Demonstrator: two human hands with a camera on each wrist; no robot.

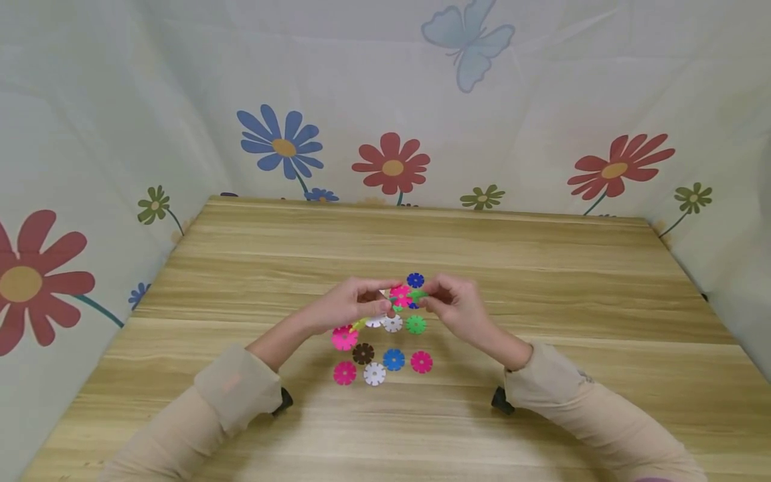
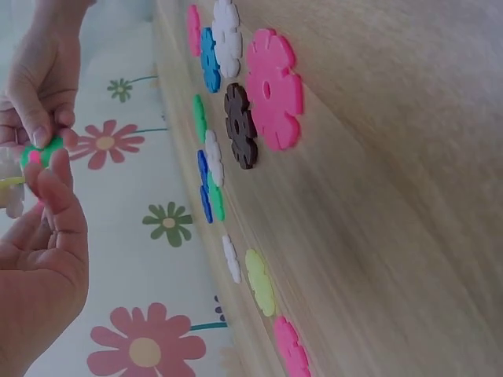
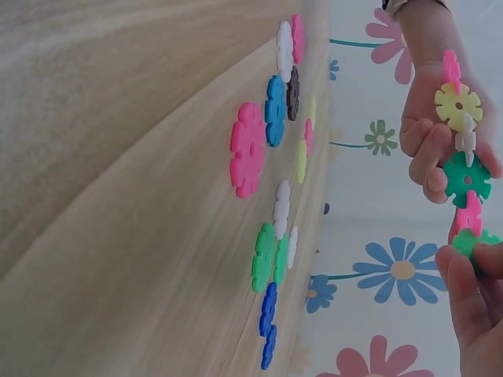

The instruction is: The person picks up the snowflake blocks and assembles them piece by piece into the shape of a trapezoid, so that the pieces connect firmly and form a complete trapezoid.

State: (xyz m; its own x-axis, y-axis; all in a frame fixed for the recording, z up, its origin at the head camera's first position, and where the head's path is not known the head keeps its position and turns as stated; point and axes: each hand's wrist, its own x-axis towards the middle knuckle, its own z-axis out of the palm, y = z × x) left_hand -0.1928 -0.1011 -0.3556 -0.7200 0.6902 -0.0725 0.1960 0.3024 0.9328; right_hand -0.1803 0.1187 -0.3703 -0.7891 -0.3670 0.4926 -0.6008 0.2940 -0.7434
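Observation:
Both hands meet above the table around a chain of slotted plastic snowflake discs. In the right wrist view the chain runs through a pink disc (image 3: 451, 69), a yellow disc (image 3: 458, 105), a white disc (image 3: 467, 137), a dark green disc (image 3: 468, 179) and another pink disc (image 3: 470, 210). My left hand (image 1: 343, 309) holds this chain, fingers around its dark green part. Between thumb and fingers, my right hand (image 1: 462, 309) pinches a bright green disc (image 1: 417, 294), which meets the chain's pink end disc (image 1: 400, 295).
Several loose discs lie flat beneath and in front of the hands, among them a dark blue disc (image 1: 415, 280), a brown disc (image 1: 363, 353), a light blue disc (image 1: 394, 359) and a white disc (image 1: 375, 374). A flowered curtain (image 1: 337, 87) stands behind the wooden table (image 1: 542, 261).

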